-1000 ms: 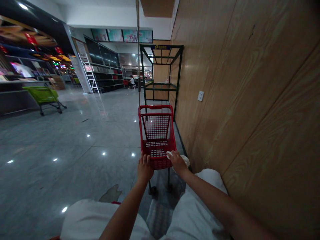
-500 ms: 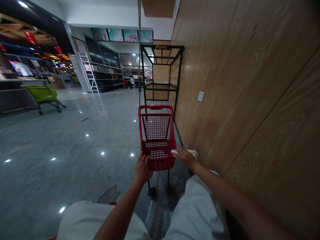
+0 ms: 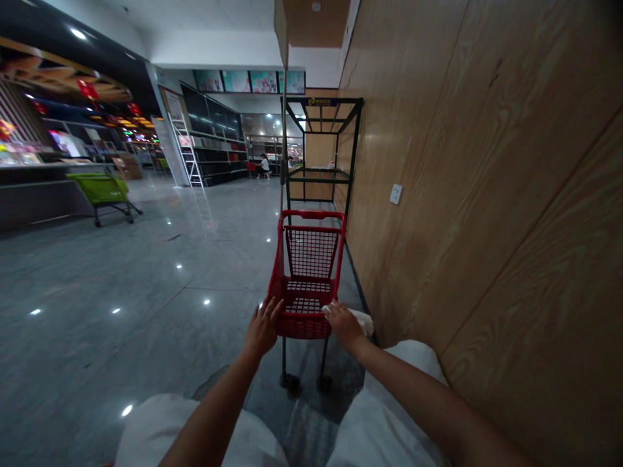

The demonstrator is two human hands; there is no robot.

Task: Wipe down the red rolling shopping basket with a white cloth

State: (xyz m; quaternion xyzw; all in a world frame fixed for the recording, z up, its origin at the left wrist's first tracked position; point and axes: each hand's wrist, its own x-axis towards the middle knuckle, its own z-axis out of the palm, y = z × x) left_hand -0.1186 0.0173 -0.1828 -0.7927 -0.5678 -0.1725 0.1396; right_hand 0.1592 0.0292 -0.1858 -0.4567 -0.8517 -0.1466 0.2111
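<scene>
A small red shopping cart point(image 3: 309, 272) stands on the grey floor right in front of me, beside the wooden wall. My left hand point(image 3: 261, 329) rests against the cart's near left corner with its fingers stretched out. My right hand point(image 3: 344, 324) is at the near right corner, closed on a white cloth point(image 3: 361, 319) that lies against the cart's edge. My knees in white trousers point(image 3: 389, 415) show at the bottom.
A wood-panelled wall point(image 3: 487, 194) runs along the right with a white socket point(image 3: 396, 193). A dark green metal rack point(image 3: 324, 155) stands behind the cart. A green cart point(image 3: 101, 189) and a ladder point(image 3: 187, 152) are far left. A person sits in the distance point(image 3: 265, 165).
My right hand with the cloth has moved back from the cart's right side to its near right corner. My left hand's fingers have spread on the cart's edge. The view has shifted slightly.
</scene>
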